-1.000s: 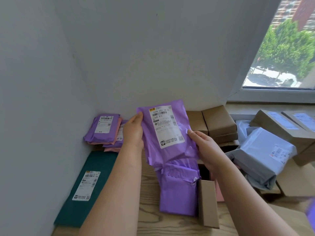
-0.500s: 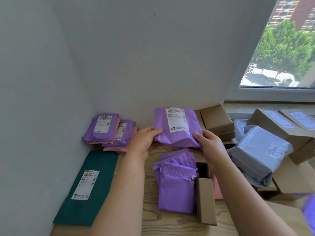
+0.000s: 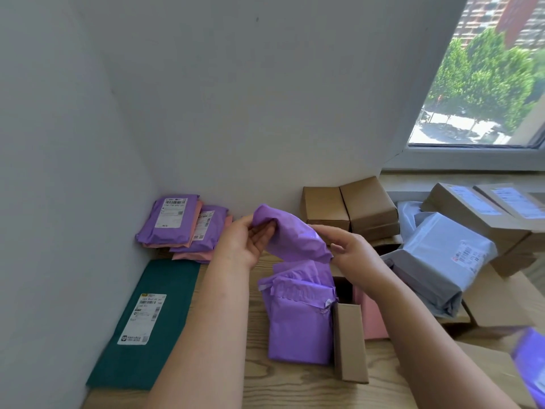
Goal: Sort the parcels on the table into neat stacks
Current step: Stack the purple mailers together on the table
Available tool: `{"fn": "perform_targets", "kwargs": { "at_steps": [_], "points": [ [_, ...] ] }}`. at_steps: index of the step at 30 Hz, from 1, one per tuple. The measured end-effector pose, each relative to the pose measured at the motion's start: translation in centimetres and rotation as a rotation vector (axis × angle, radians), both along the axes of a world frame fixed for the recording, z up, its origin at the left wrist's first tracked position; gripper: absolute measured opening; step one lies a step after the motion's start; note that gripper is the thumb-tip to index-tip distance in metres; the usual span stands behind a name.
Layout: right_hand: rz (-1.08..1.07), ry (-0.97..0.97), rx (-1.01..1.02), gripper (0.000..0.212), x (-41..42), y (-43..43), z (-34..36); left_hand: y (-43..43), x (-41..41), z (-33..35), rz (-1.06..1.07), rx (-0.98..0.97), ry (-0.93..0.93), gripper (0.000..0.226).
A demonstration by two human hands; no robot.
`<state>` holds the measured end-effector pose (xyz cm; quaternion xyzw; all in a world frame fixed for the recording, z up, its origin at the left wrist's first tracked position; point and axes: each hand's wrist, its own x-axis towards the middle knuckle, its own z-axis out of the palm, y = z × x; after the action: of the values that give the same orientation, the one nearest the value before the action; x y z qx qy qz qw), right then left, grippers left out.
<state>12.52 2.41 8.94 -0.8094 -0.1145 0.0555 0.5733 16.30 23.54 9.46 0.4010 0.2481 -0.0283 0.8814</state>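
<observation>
Ok so the landmark for everything here is the purple pile (image 3: 298, 323), a couple of flat purple mailers lying dead centre on the wooden table (image 3: 295, 391). Nearer than the pile and way off to its right there's a purple blur (image 3: 530, 364) at the frame edge, too smeared to say what it is. Right up against the pile's right edge is a narrow cardboard box (image 3: 349, 340) lying lengthwise. Just past that box a pink mailer (image 3: 373, 317) peeks out. Well left of the pile, a big green mailer (image 3: 153, 320) lies flat, white label up.

Just above the pile's far end, both hands have the held purple parcel (image 3: 292, 234) up off the table, tilted with its left end higher. The left hand (image 3: 246, 243) has its fingers curled round that left end, palm towards the camera. The right hand (image 3: 351, 252) grips the lower right end, fingers bent over the top.

Right of the pile and a bit further back sits a puffy grey mailer (image 3: 442, 258). Far left of the pile, in the corner, there's a purple-and-pink stack (image 3: 177, 222), labels up. Straight behind the pile, plain brown boxes (image 3: 348, 208) sit against the wall (image 3: 265, 113). Far right behind the pile are labelled cartons (image 3: 472, 211), with the window (image 3: 486, 84) above them.
</observation>
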Motion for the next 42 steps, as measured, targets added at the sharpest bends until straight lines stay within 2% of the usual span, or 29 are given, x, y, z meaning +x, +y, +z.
{"fn": "perform_targets", "kwargs": {
  "at_steps": [4, 7, 8, 10, 12, 14, 16, 19, 21, 23, 26, 29, 31, 33, 35, 38, 42],
  "points": [
    [0.091, 0.059, -0.014, 0.064, -0.5, 0.2, -0.1, -0.1, -0.1, 0.4, 0.037, -0.119, 0.038, 0.059],
    [0.137, 0.078, -0.073, 0.064, -0.8, 0.6, 0.2, -0.3, -0.4, 0.8, 0.034, -0.198, 0.056, 0.037],
    [0.151, 0.087, -0.075, 0.060, -0.9, 0.7, 0.3, -0.4, -0.5, 0.9, 0.040, -0.243, 0.051, 0.033],
    [0.105, 0.089, -0.038, 0.039, -0.8, 0.9, 0.1, -0.3, -0.4, 0.9, 0.057, -0.275, 0.059, 0.036],
    [-0.050, 0.098, 0.010, 0.016, -0.4, 1.1, -0.1, -0.3, -0.7, 1.2, -0.009, -0.183, 0.058, 0.023],
    [-0.171, 0.132, 0.109, 0.018, -0.1, 1.1, -0.1, -0.4, -0.9, 1.1, -0.066, -0.024, 0.069, 0.014],
    [-0.254, 0.161, 0.217, 0.022, 0.2, 0.9, 0.0, -0.2, -0.7, 0.6, -0.006, 0.160, 0.060, 0.008],
    [-0.307, 0.212, 0.334, 0.021, 0.3, 0.5, 0.4, 0.6, -0.2, -0.3, 0.067, 0.579, -0.028, 0.019],
    [-0.295, 0.270, 0.443, 0.021, 0.3, 0.5, 0.6, 0.7, -0.6, -0.2, -0.049, 0.702, -0.147, 0.031],
    [-0.263, 0.311, 0.501, 0.021, 0.3, 0.6, 0.8, 0.7, -1.1, 0.1, -0.266, 0.741, -0.192, 0.044],
    [-0.203, 0.333, 0.529, 0.020, 0.1, 0.9, 0.9, 0.8, -1.8, 0.0, -0.546, 0.761, -0.157, 0.038],
    [-0.185, 0.276, 0.475, 0.023, 0.0, 0.8, 0.9, 0.9, -1.8, -0.7, -0.555, 0.737, -0.114, 0.032],
    [-0.222, 0.229, 0.444, 0.040, 0.1, 0.6, 1.1, 0.9, -1.8, -0.9, -0.497, 0.712, -0.100, 0.026],
    [-0.276, 0.153, 0.398, 0.057, 0.2, 0.2, 1.2, 1.1, -1.9, -0.7, -0.456, 0.675, -0.084, 0.036],
    [-0.291, 0.057, 0.347, 0.063, 0.2, -0.2, 1.5, 1.3, -1.9, -0.6, -0.454, 0.651, -0.093, 0.043],
    [-0.311, -0.095, 0.150, 0.052, 0.2, -0.6, 2.0, 0.9, -2.2, -0.1, -0.475, 0.645, -0.090, 0.016],
    [-0.387, -0.253, -0.039, 0.033, 0.6, -1.0, 2.6, 0.8, -2.7, 0.4, -0.517, 0.659, -0.069, 0.015]
  ]
}}
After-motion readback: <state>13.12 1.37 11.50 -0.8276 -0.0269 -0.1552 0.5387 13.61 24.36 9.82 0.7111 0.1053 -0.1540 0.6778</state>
